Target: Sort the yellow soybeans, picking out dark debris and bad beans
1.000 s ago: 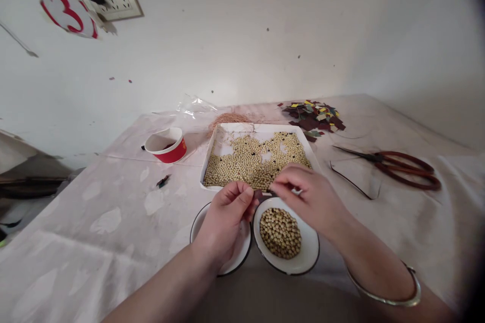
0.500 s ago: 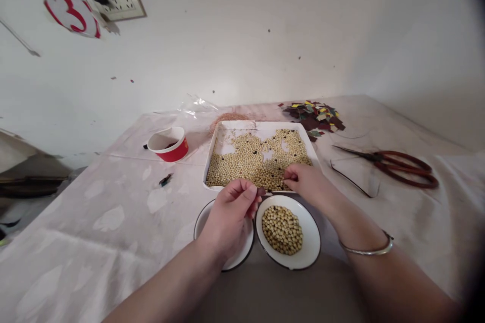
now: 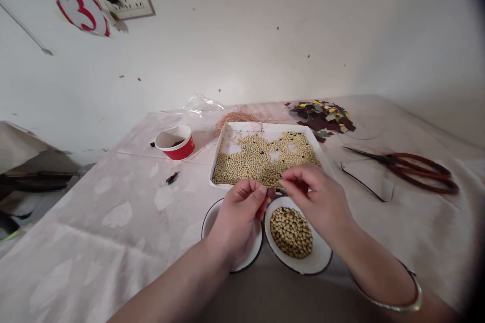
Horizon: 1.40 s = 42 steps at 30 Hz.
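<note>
Left hand (image 3: 242, 212), bare: thumb and forefinger clamped on a small dark piece (image 3: 271, 192), brownish, held up above the gap between two bowls and before the near edge of the tray. Right hand (image 3: 318, 192), bare, with a silver-coloured bracelet (image 3: 417, 298) on the forearm: thumb and forefinger brought together at the tips, just beside the dark piece; whether anything lies between them cannot be told. The two hands are near each other but apart. One left bowl (image 3: 250, 252), white with a dark rim, partly hidden under the left hand. One right bowl (image 3: 322, 252), same pattern, beside it, containing a heap of tan bead-like balls (image 3: 291, 232). One shallow white tray (image 3: 214, 171), beyond the bowls, spread with smaller pale beads (image 3: 252, 154), a few dark specks among them. One pair of scissors (image 3: 424, 174), reddish-brown handles, lying at right, blades pointing towards the tray; one thin dark curved strip (image 3: 359, 181) near them. One pile of coloured scraps (image 3: 326, 118), mostly dark brown, behind the tray at right. One tangle of coppery strands (image 3: 237, 117), directly behind the tray at left. One red-and-white cup (image 3: 182, 150), left of the tray. All on a cloth-covered surface (image 3: 129, 186), pale, with lighter patches.
</note>
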Available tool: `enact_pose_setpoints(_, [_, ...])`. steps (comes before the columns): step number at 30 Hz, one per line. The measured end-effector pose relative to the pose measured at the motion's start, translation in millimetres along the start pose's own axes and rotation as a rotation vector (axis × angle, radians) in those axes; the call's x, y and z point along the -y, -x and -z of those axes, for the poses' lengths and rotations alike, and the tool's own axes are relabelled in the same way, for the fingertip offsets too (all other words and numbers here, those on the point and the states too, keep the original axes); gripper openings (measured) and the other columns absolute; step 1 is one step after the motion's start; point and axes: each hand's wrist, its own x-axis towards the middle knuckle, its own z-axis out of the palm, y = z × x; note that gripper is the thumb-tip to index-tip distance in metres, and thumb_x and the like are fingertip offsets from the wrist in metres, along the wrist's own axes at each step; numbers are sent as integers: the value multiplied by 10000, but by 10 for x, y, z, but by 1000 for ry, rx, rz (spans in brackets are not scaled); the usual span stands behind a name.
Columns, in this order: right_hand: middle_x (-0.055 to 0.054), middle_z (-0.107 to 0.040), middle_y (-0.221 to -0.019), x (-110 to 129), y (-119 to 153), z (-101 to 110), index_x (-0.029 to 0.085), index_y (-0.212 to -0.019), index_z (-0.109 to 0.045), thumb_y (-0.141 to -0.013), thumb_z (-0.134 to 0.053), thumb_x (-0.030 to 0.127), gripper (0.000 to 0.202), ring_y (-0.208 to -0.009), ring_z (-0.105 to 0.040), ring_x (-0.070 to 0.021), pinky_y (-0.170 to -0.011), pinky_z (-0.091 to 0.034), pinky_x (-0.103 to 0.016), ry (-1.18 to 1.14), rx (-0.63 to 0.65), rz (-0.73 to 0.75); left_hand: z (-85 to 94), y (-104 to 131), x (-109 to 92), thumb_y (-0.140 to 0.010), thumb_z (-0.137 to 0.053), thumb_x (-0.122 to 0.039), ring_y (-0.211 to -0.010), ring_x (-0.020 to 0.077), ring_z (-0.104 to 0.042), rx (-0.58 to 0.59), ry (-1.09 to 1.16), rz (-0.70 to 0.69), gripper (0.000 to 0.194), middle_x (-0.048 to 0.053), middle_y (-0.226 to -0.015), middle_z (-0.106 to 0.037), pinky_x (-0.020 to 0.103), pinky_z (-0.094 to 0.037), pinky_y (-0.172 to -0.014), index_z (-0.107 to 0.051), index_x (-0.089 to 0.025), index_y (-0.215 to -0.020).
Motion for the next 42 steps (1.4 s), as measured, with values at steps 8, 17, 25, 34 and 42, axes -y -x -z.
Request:
enact_pose_setpoints(8, [0,-573,-737,212,121,-91,199,-748,-531,-826,-547,168,86,-713,-544,-144,-643,-434,-283,-90,103,183,65,-18,32,-817,-570,-269,-548,62,-346,50,-38,-28,182,-38,-599,-425,207,-264,-534,-487,-148,-710])
enact_pose_setpoints(17, [-3,-551,-673,127,118,-100,192,-707,-551,-833,-561,236,134,-663,-531,-150,-613,-410,-298,-64,33,197,45,7,19,-811,-573,-241,-556,66,-349,64,-8,-8,157,-35,-598,-431,212,-263,-544,-499,-144,-712])
enact_pose_setpoints(25, [-15,-549,-671,133,105,-82,187,-697,-545,-839,-553,215,144,-658,-523,-152,-613,-415,-305,-39,38,251,41,5,10,-796,-586,-241,-556,69,-363,64,2,-4,143,-35,-600,-435,213,-270,-552,-515,-149,-713])
enact_pose_setpoints(34, [-20,-554,-677,148,101,-75,187,-692,-543,-846,-539,209,156,-659,-525,-152,-614,-421,-305,0,34,293,35,9,0,-795,-588,-238,-556,67,-382,62,1,3,145,-32,-600,-454,210,-280,-551,-530,-145,-701])
enact_pose_setpoints(42, [3,-558,-684,127,52,44,204,-730,-531,-833,-551,189,105,-664,-534,-137,-618,-422,-288,-123,27,199,22,19,-10,-796,-589,-251,-565,67,-413,53,11,33,141,-13,-638,-525,210,-298,-560,-537,-144,-722])
